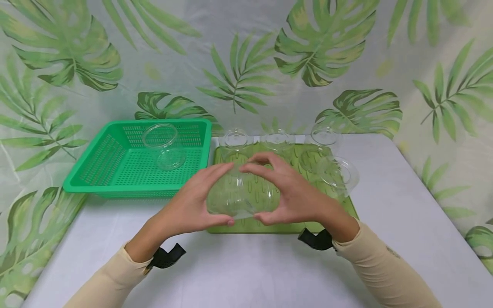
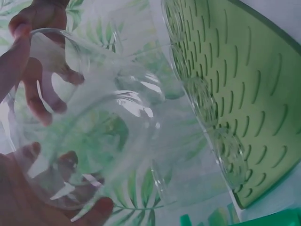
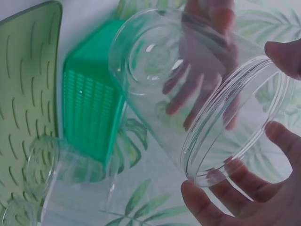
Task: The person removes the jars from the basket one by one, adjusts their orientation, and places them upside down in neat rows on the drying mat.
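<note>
A clear plastic jar is held between both hands above the front part of the green mat. My left hand curls round its left side, thumb low toward me and fingers over the far side. On the other side my right hand grips it likewise, fingers bent over the top and thumb underneath. From the right wrist view, the right fingertips hold the jar's threaded rim. There, the left hand shows through the clear wall.
A green perforated basket sits to the left with one clear jar inside. Several more clear jars stand along the mat's back, and another overlaps its right edge. A leaf-patterned curtain hangs behind the white table.
</note>
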Available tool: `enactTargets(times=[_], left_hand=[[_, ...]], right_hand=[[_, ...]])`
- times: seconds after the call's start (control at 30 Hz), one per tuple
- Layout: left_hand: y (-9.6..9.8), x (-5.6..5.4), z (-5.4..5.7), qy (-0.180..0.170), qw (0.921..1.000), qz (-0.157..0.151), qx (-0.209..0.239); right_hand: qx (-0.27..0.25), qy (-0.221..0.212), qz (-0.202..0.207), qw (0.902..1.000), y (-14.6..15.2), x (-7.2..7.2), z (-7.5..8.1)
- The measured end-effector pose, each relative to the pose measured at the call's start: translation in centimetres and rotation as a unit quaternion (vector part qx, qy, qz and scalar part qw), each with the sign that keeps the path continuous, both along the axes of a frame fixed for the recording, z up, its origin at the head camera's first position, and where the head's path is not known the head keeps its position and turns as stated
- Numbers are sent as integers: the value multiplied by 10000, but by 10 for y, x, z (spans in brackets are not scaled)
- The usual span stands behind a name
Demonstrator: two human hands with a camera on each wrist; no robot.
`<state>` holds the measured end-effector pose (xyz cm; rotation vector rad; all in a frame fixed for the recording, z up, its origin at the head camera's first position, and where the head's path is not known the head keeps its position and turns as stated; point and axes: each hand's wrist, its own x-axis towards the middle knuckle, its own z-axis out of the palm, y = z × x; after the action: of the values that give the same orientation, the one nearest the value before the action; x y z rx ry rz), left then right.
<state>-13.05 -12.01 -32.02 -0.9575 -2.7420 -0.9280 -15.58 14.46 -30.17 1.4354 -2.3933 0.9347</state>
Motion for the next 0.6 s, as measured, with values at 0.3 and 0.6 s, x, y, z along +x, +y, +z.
enactTargets(times=[0.3,0.6], left_hand=[[-9,1,-10,-139,9960,-183,860],[-13,1,-16,-1313,9763,-169,1713]], right_hand=[[-252,-161,83,9995,7,1,7],[-413,-276,25,9988,14,2,10]])
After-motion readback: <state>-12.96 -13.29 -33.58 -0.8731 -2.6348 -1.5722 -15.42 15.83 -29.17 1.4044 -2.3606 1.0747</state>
